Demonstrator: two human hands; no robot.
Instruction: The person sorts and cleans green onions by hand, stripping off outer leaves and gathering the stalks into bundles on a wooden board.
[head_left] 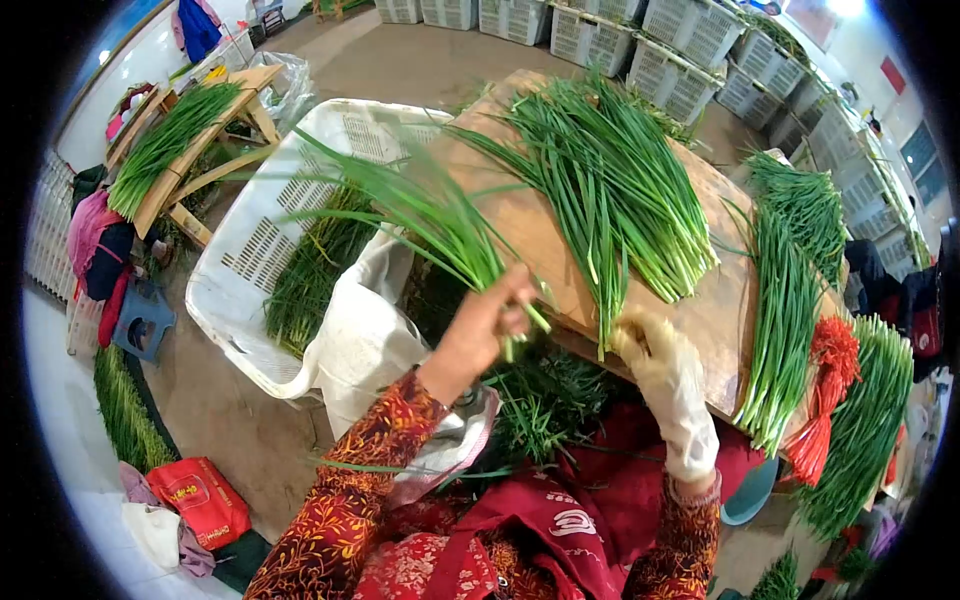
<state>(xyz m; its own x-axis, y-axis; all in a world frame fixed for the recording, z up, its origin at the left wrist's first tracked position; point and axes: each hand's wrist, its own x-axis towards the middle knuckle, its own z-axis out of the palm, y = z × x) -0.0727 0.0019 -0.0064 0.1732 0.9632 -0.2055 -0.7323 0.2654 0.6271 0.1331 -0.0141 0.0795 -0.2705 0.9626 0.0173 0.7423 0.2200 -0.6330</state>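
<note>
My bare left hand (484, 325) is closed around the lower stalks of a bunch of garlic chives (430, 215). The leaves fan out to the upper left over the white crate and are blurred by motion. My right hand (655, 375), in a pale glove, has its fingers curled at the stalk ends of some garlic chives (603, 280) at the board's near edge. A larger pile of garlic chives (640, 180) lies beside these on the wooden board (490, 190).
Left of the board stands a white plastic crate (235, 230) with loose greens and a white sack (360, 340). Tidy chive bundles (775, 330) and red ties (825, 375) lie to the right. Stacked crates (590, 40) line the back. A blue stool (145, 320) stands left.
</note>
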